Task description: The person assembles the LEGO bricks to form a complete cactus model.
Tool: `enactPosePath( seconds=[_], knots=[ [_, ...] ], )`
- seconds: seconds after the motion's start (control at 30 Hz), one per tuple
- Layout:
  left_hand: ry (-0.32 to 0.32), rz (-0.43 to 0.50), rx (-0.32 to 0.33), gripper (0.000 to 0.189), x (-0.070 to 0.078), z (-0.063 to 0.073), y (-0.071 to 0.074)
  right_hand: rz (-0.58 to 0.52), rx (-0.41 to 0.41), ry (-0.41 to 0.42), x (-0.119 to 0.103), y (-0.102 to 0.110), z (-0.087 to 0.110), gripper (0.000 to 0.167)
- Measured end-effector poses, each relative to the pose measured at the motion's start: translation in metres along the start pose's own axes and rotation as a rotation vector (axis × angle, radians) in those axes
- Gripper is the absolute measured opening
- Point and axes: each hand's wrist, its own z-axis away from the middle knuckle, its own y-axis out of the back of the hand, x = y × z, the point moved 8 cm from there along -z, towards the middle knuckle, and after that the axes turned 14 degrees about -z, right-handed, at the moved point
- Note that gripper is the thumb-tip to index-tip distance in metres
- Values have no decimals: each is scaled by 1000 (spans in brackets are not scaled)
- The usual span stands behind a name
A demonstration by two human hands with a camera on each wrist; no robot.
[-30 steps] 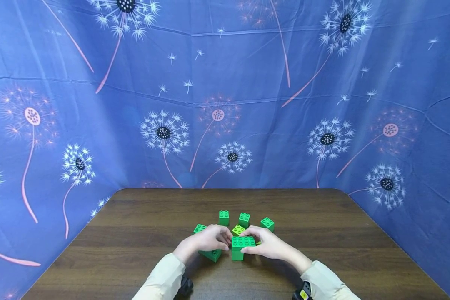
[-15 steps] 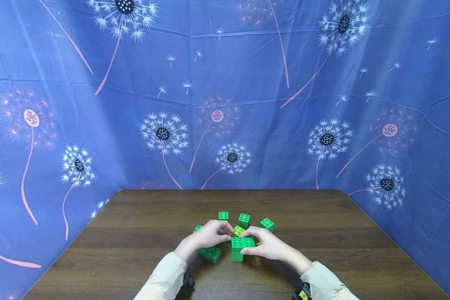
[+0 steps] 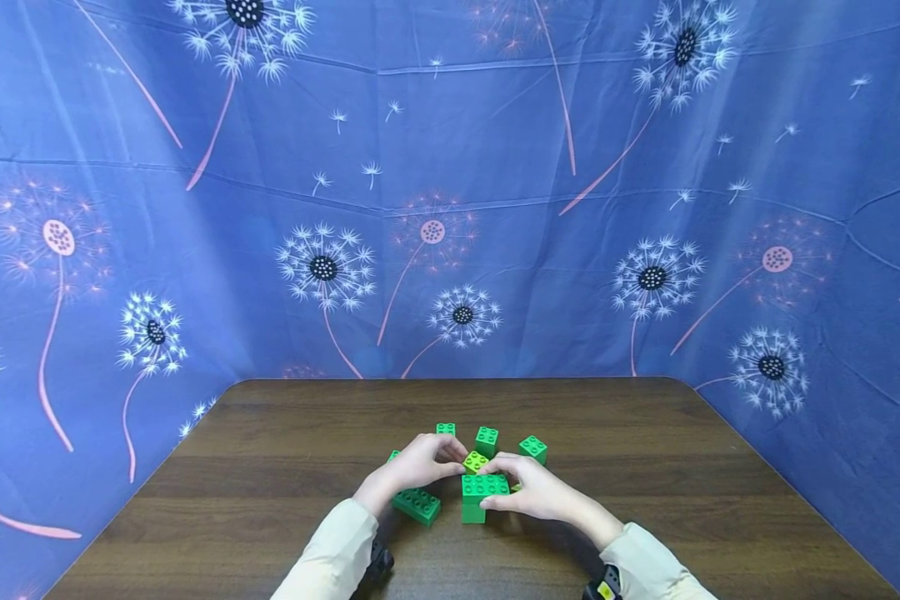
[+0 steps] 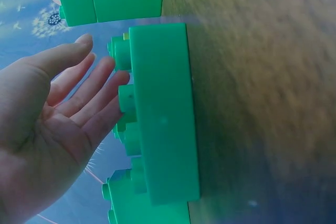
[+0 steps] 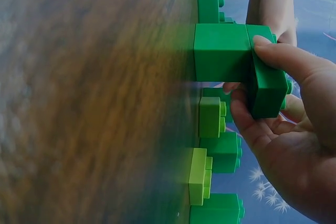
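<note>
My right hand (image 3: 532, 487) pinches the upper green building brick (image 3: 484, 485), thumb on its near side and fingers behind. That brick sits on a taller green block (image 3: 473, 512) standing on the table and overhangs it to the right, as the right wrist view shows at the upper brick (image 5: 270, 87). My left hand (image 3: 416, 464) hovers just left of the stack, close to a lime brick (image 3: 476, 462). In the left wrist view its fingers (image 4: 92, 95) are loosely extended, holding nothing. A long green brick (image 3: 417, 505) lies below the left hand.
Behind the hands stand small green bricks: one at left (image 3: 446, 428), one in the middle (image 3: 487, 439), one at right (image 3: 533, 448). Another green brick is mostly covered by the left hand. A second lime brick (image 5: 197, 177) shows in the right wrist view. Blue cloth (image 3: 450, 183) hangs behind the table (image 3: 307, 417).
My left hand has moved away from the table's front and slightly right, uncovering more of the long green brick. The right hand keeps its hold on the stack's upper brick.
</note>
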Motion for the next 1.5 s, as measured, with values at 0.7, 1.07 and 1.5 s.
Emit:
enactPosePath(
  seconds=[0.7,1.07,1.5],
  knots=[
    [-10,-10,23,22,-9,-8,-5,-13,-23,10,0,4,2,33],
    [9,-11,-29,23,-7,-11,-9,-41,-39,-62,6,6,3,32],
    [8,-20,-10,18,-13,-6,-6,-4,-19,-34,4,7,2,30]
  ],
)
